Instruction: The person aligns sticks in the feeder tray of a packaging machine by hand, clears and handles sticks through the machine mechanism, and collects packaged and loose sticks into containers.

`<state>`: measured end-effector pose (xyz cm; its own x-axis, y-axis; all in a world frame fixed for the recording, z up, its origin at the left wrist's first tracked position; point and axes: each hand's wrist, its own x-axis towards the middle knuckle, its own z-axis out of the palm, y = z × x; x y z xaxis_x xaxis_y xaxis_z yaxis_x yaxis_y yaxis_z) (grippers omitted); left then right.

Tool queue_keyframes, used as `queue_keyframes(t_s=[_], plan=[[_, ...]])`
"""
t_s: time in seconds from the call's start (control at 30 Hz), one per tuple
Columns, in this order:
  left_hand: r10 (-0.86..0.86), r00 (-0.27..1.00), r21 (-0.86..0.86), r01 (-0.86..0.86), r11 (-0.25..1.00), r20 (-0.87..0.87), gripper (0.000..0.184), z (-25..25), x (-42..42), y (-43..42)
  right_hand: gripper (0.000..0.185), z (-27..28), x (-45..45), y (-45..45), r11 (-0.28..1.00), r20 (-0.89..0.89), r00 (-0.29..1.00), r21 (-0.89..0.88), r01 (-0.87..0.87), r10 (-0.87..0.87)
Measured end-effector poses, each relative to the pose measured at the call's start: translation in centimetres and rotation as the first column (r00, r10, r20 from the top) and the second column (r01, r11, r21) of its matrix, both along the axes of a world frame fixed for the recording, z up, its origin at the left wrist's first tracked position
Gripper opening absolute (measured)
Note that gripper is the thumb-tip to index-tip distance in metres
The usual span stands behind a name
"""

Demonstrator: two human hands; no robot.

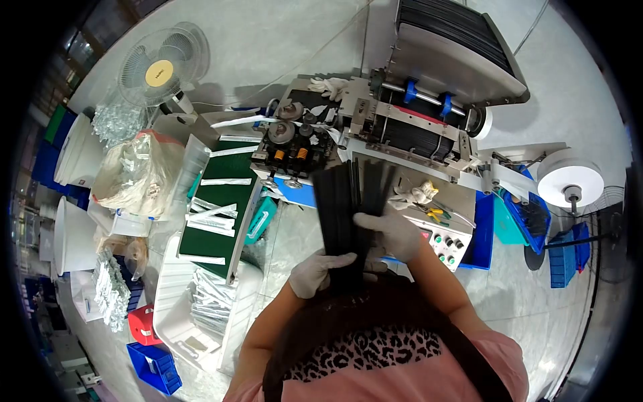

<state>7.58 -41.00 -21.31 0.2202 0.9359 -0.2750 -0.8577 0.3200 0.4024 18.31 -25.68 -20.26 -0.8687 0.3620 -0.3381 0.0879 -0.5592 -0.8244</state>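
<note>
Both my hands wear pale gloves and hold a thick bundle of long black strips (340,214) close to my body. My left hand (315,273) wraps around the lower left side of the bundle. Higher up, my right hand (394,234) grips its right side, and the strips fan apart and blur at the top there. Just beyond the strips stands a metal machine (408,134) with more black strips in its feed. A control panel (442,244) with several buttons is to the right of my right hand.
On the left, a green conveyor belt (218,175) carries several white-wrapped strips above a white bin (175,295) of similar pieces. A fan (159,72) stands at the back left. A white film roll (569,177) is at the right, near blue crates (479,234). Yellow-handled pliers (439,214) lie by the panel.
</note>
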Motion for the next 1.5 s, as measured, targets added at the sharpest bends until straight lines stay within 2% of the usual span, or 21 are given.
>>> queue_keyframes(t_s=[0.03, 0.07, 0.13, 0.17, 0.2, 0.23, 0.37, 0.43, 0.47, 0.5, 0.57, 0.63, 0.8, 0.87, 0.9, 0.97, 1.17, 1.23, 1.3, 1.43, 1.5], plan=[[0.006, 0.999, 0.001, -0.006, 1.0, -0.04, 0.044, 0.3, 0.4, 0.2, 0.035, 0.0, -0.4, -0.1, 1.0, 0.007, 1.0, 0.0, 0.003, -0.003], [0.013, 0.997, 0.002, -0.012, 1.0, -0.081, 0.043, 0.4, 0.7, 0.4, 0.036, -0.2, -0.8, 0.0, 0.885, 0.043, 0.991, 0.446, -0.136, 0.13], [0.01, 0.998, -0.049, -0.013, 0.999, -0.062, 0.043, -0.2, 0.6, 0.3, 0.036, -0.2, -1.2, -0.1, 0.561, 0.13, 0.964, 0.791, -0.243, 0.233], [0.053, 0.998, -0.021, -0.054, 0.998, -0.042, 0.044, -0.3, 0.6, 0.2, 0.034, -0.1, -1.2, -0.4, 0.885, 0.023, 0.992, 0.45, -0.121, 0.124], [0.097, 0.995, 0.004, -0.097, 0.995, -0.021, 0.045, -0.4, 0.6, 0.1, 0.033, 0.1, -1.2, -0.5, 1.0, -0.023, 0.999, -0.001, 0.023, -0.023], [0.099, 0.995, 0.007, -0.099, 0.995, -0.021, 0.045, -0.4, 0.5, 0.1, 0.033, 1.7, -1.1, -0.9, 0.984, 0.041, 0.997, -0.164, 0.074, -0.068], [0.056, 0.998, 0.017, -0.057, 0.998, 0.041, 0.047, -0.5, 0.6, -0.1, 0.036, -4.2, 0.7, 1.1, 0.935, -0.117, 0.991, 0.354, -0.018, 0.063], [0.043, 0.998, 0.027, -0.044, 0.999, 0.053, 0.048, -0.6, 0.5, 0.2, 0.036, -3.9, 1.9, 1.9, 0.222, 0.166, 0.967, 0.953, -0.208, 0.193], [0.061, 0.997, -0.02, -0.061, 0.998, 0.036, 0.044, -0.7, 0.6, 0.1, 0.036, -4.8, 1.8, 2.0, 0.22, 0.164, 0.968, 0.954, -0.204, 0.189], [0.077, 0.997, -0.066, -0.076, 0.995, 0.018, 0.041, -0.8, 0.6, 0.1, 0.038, -6.5, 1.5, 2.0, 0.774, 0.044, 0.986, 0.614, -0.155, 0.163], [0.041, 0.992, -0.061, -0.049, 0.997, -0.121, 0.036, -1.2, 1.2, 0.3, 0.039, -4.8, 0.8, 1.5, 0.999, -0.042, 0.998, 0.018, -0.041, 0.042], [-0.087, 0.904, -0.113, 0.043, 0.993, -0.418, 0.026, -1.6, 1.7, 1.5, 0.042, 2.2, -0.5, -0.8, 0.991, -0.023, 0.996, -0.1, -0.092, 0.09], [-0.117, 0.875, -0.148, 0.053, 0.988, -0.469, 0.023, -2.4, 1.2, 1.6, 0.051, 0.9, -2.4, -2.0, 0.969, 0.111, 0.976, 0.142, -0.204, 0.189], [-0.049, 0.826, 0.133, 0.148, 0.98, -0.562, 0.021, -3.5, 1.0, 0.9, 0.046, 0.2, -2.4, -1.5, 0.881, 0.023, 0.948, 0.363, -0.303, 0.316], [-0.111, 0.962, -0.027, 0.107, 0.994, -0.25, 0.019, -5.2, 1.0, 0.7, 0.04, 0.4, -2.2, -1.7, 0.931, 0.122, 0.962, 0.248, -0.267, 0.243], [-0.131, 0.968, -0.016, 0.131, 0.991, -0.216, 0.021, -6.2, 1.4, 0.5, 0.035, 0.4, -2.5, -1.9, 0.985, 0.266, 0.954, 0.066, -0.159, 0.136], [-0.135, 0.939, -0.139, 0.095, 0.986, -0.317, 0.035, -1.2, 3.3, 2.6, 0.039, 3.6, -4.8, 4.0, 0.928, -0.009, 0.998, 0.366, 0.068, -0.069], [-0.158, 0.876, -0.132, 0.109, 0.985, -0.456, 0.044, -1.6, 3.1, 2.3, 0.045, 10.4, -4.3, 7.6, 0.689, -0.196, 0.968, 0.68, 0.25, -0.158], [-0.124, 0.889, -0.153, 0.062, 0.986, -0.442, 0.044, -2.4, 2.7, 2.0, 0.047, 17.4, -3.3, 10.7, 0.187, -0.367, 0.909, 0.896, 0.402, -0.196], [-0.033, 0.885, -0.171, -0.053, 0.984, -0.465, 0.044, -4.0, 2.8, 2.0, 0.032, 24.7, -4.4, 19.5, -0.698, -0.604, 0.788, 0.615, 0.366, -0.118], [0.0, 0.863, -0.167, -0.098, 0.981, -0.505, 0.042, -3.5, 2.9, 2.0, 0.028, 25.4, -4.8, 23.2, -0.775, -0.477, 0.834, 0.624, 0.099, -0.277]])
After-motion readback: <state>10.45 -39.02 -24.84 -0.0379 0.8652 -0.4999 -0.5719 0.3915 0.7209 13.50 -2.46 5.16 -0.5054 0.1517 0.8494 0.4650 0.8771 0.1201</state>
